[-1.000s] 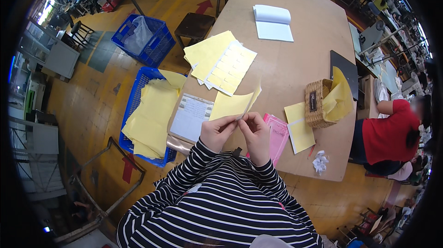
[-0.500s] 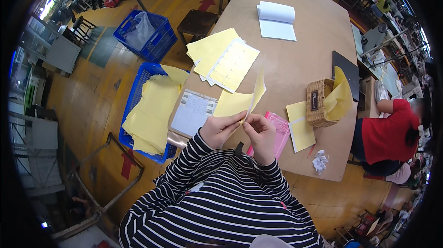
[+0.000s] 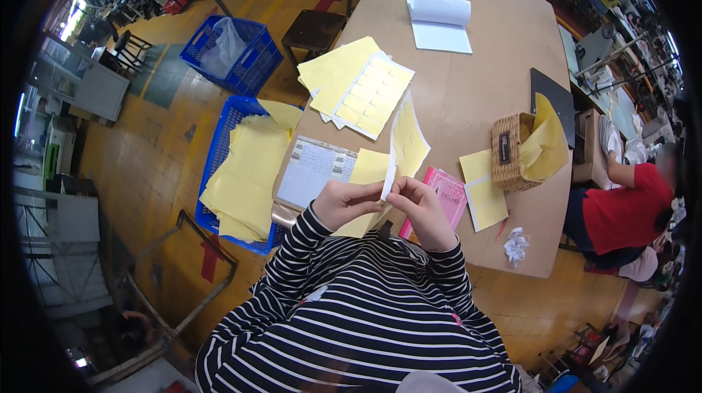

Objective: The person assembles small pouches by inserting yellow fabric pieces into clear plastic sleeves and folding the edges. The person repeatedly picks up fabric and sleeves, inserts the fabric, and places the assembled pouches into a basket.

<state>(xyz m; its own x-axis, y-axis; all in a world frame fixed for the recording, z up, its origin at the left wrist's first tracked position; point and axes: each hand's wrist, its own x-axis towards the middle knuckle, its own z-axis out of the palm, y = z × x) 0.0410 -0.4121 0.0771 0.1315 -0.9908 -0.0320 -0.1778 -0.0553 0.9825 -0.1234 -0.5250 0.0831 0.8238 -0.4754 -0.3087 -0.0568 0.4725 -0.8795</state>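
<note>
Both hands meet at the near edge of a yellow sticker sheet with a white border [image 3: 408,143], which stands up tilted from my fingers. My left hand [image 3: 345,204] pinches its lower left edge. With thumb and forefinger, my right hand [image 3: 425,209] grips the same edge from the other side. Below and behind the hands lies a plain yellow sheet [image 3: 369,167], partly covered by them. A pink notebook [image 3: 447,195] lies just beyond my right hand. To the left of the hands rests a handwritten sheet on a board [image 3: 311,170].
Fanned yellow sheets [image 3: 373,93] lie farther up the table [image 3: 468,108]. At the right are a wicker basket [image 3: 506,163] holding yellow paper, another yellow sheet [image 3: 482,199] and crumpled paper [image 3: 516,245]. A blue crate [image 3: 219,148] of yellow sheets stands left. A person in red [image 3: 629,206] sits right.
The sticker sheet has turned from nearly edge-on to showing its yellow face. Both hands stay close together at its edge. The view has shifted slightly.
</note>
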